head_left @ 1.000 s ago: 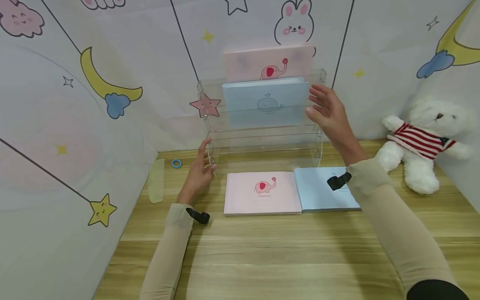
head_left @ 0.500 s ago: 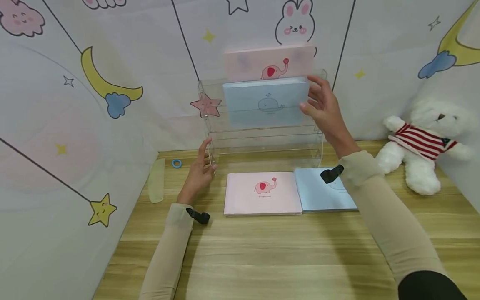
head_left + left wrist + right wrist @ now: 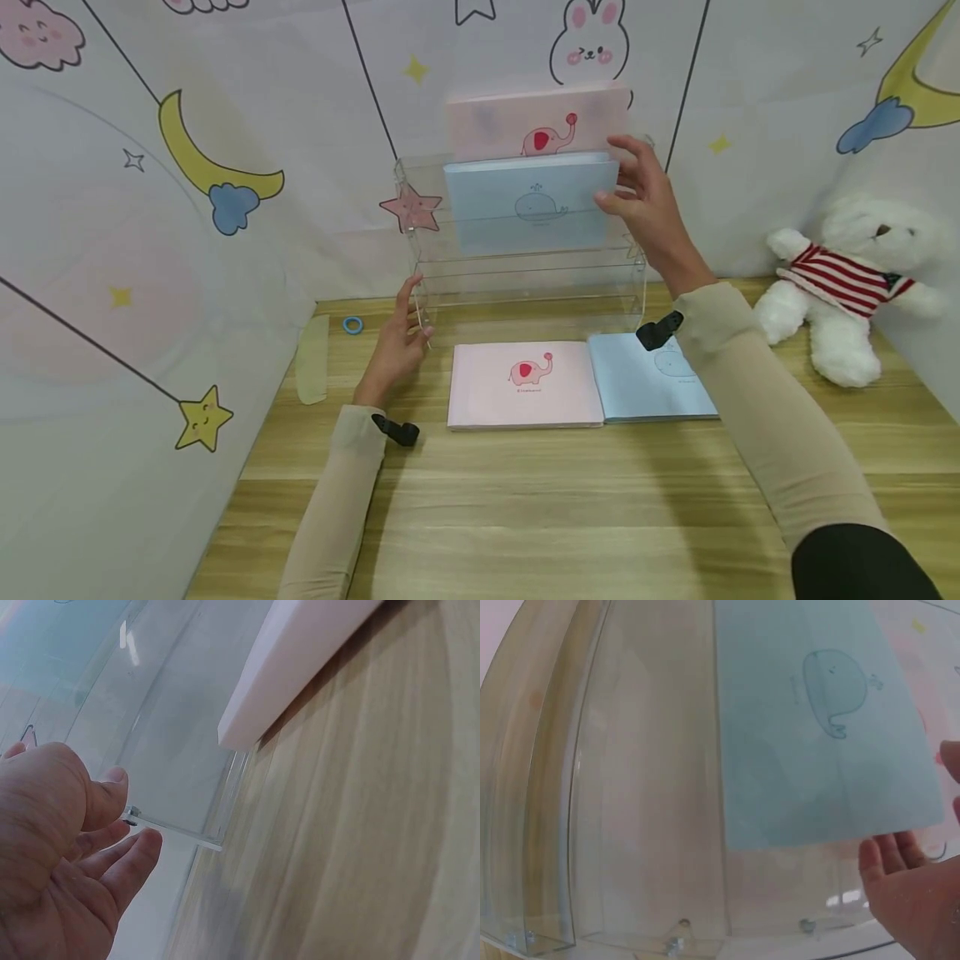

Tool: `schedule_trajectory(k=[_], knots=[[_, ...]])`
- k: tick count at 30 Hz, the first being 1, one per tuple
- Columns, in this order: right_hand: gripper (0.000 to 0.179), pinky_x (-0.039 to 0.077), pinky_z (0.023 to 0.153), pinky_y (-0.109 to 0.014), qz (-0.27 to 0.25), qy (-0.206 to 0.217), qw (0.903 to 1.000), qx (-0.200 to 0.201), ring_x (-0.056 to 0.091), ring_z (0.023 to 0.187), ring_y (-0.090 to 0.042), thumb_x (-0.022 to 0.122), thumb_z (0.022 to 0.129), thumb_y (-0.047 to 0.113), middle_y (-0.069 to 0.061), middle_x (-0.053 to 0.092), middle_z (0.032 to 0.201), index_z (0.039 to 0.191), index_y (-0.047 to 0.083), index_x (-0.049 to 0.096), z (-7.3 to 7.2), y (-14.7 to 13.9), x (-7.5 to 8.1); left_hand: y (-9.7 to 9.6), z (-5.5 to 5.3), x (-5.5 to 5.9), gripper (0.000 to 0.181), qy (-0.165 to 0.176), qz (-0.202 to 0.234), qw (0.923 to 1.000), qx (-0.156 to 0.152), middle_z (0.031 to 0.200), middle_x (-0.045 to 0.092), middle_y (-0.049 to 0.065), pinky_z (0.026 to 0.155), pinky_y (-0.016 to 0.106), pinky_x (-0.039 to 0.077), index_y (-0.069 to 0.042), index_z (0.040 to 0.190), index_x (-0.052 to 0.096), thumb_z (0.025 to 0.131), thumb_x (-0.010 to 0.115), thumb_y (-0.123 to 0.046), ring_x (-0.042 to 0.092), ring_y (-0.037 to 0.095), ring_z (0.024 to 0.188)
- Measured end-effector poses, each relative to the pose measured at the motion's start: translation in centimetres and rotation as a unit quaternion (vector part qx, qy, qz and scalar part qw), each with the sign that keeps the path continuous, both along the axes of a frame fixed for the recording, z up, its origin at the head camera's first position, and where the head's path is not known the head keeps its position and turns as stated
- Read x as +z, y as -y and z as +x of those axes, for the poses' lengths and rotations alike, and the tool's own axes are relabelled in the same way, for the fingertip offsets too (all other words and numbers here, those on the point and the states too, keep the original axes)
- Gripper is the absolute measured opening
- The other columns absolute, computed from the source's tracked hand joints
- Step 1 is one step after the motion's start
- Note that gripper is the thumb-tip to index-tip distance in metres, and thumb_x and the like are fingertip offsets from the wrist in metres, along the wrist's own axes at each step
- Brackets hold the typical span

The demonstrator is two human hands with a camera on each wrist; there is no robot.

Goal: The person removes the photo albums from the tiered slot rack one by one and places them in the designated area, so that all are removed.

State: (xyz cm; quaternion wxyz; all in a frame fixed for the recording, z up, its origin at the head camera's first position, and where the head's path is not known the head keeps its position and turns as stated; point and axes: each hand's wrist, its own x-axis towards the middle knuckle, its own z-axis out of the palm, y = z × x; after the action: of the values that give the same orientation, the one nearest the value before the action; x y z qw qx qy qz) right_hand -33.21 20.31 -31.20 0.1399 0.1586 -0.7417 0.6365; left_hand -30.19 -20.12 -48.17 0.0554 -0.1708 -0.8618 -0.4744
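Note:
A clear acrylic rack (image 3: 525, 287) stands against the back wall. My left hand (image 3: 397, 343) pinches the edge of its left side panel; in the left wrist view thumb and fingers lie on either side of that panel (image 3: 176, 831). Upright on an upper tier is a light blue whale booklet (image 3: 487, 204). At its right edge is my right hand (image 3: 652, 204), fingers spread and slightly bent. The right wrist view shows several fingertips (image 3: 889, 851) close against that edge of the booklet (image 3: 802, 780); contact is unclear. Behind it rises a pink elephant booklet (image 3: 487, 125).
Before the rack, another pink elephant booklet (image 3: 480, 400) and another blue whale booklet (image 3: 630, 392) lie flat on the wooden table (image 3: 525, 517). A white teddy bear (image 3: 840, 292) sits at right. A blue ring (image 3: 352, 325) and a pale green strip (image 3: 312, 360) lie left.
My right hand has moved left and slightly up, from beside the blue booklet to its top right edge. The left hand and the booklets have stayed put.

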Motion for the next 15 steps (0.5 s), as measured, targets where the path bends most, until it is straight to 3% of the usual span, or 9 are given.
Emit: schedule_trajectory(k=[4, 9, 15], knots=[[0.067, 0.052, 0.11, -0.038, 0.003, 0.012, 0.9999, 0.002, 0.058, 0.131, -0.025, 0.068, 0.102, 0.011, -0.012, 0.058, 0.148, 0.161, 0.029, 0.043, -0.4, 0.2, 0.5, 0.0, -0.1, 0.0, 0.094, 0.002, 0.004, 1.0, -0.001, 0.156, 0.048, 0.034, 0.109, 0.059, 0.058, -0.042, 0.17, 0.014, 0.105, 0.059, 0.007, 0.059, 0.052, 0.141], [0.062, 0.052, 0.112, -0.041, 0.002, 0.02, 0.9995, 0.025, 0.059, 0.129, -0.025, 0.069, 0.102, 0.013, -0.014, 0.058, 0.152, 0.157, 0.03, 0.048, -0.9, 0.3, 0.9, 0.0, -0.2, -0.1, 0.095, 0.003, 0.001, 1.0, -0.002, 0.157, 0.049, 0.031, 0.108, 0.058, 0.059, -0.046, 0.169, 0.013, 0.105, 0.058, 0.007, 0.059, 0.05, 0.142], [0.044, 0.056, 0.103, -0.026, 0.023, 0.009, 0.999, 0.037, 0.062, 0.121, -0.021, 0.072, 0.102, 0.018, -0.005, 0.062, 0.147, 0.145, 0.02, 0.064, -1.9, 0.5, 0.9, 0.0, -0.1, 0.0, 0.094, 0.003, -0.002, 1.0, 0.001, 0.158, 0.049, 0.029, 0.109, 0.059, 0.059, -0.045, 0.17, 0.013, 0.105, 0.059, 0.006, 0.06, 0.05, 0.142]])
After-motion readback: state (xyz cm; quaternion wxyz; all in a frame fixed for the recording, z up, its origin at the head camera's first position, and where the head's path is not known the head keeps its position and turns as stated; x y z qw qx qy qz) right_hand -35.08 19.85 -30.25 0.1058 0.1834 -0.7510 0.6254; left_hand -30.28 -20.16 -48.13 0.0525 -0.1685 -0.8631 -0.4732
